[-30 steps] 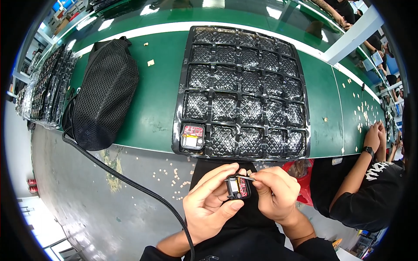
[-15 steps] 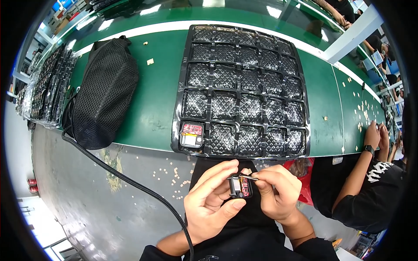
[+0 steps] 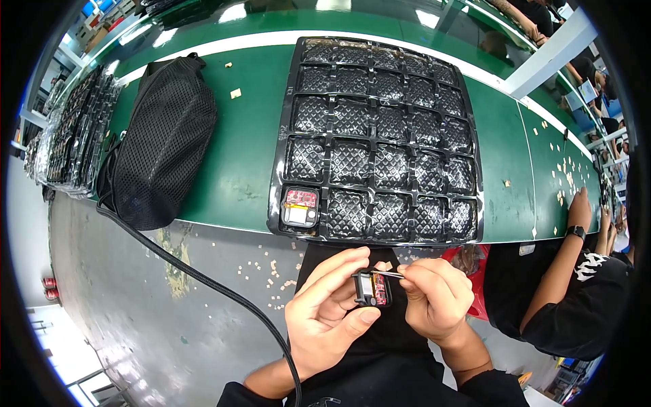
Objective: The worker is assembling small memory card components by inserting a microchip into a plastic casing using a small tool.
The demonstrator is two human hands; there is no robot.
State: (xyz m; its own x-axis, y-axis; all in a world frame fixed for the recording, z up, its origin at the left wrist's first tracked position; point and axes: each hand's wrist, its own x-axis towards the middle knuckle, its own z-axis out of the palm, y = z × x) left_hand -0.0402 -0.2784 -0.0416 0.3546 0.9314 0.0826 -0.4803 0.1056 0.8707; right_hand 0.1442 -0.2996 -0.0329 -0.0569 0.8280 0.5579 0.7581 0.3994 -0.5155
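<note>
Two hands work at the lower middle of the frame. The left hand (image 3: pixel 327 324) is half open, palm turned toward the right, its fingers and thumb curved around one small device (image 3: pixel 372 290), which it grips by the left and lower sides. The device has a black case, a red board on its right part and a pale block on its left; it is held tilted, off the table, just below the tray.

The right hand (image 3: pixel 439 298) is nearly closed, with thumb and forefinger pinching one thin metal tool (image 3: pixel 389 274). The tool points left, its tip at the upper edge of the device; whether it touches the board is too small to tell.

One black tray (image 3: pixel 346 212) lies on the green table (image 3: pixel 244 136) at the upper middle, with twenty-five cells in five rows of five. One unit (image 3: pixel 300 207), red and pale like the device, sits in its lower-left cell.

At upper left are one black mesh bag (image 3: pixel 166 142) and one stack (image 3: pixel 76 136) of trays. Two pale scraps (image 3: pixel 235 93) lie between bag and tray. One cord (image 3: pixel 224 298) crosses the lower left. One co-worker (image 3: pixel 569 292) sits at the right edge.
</note>
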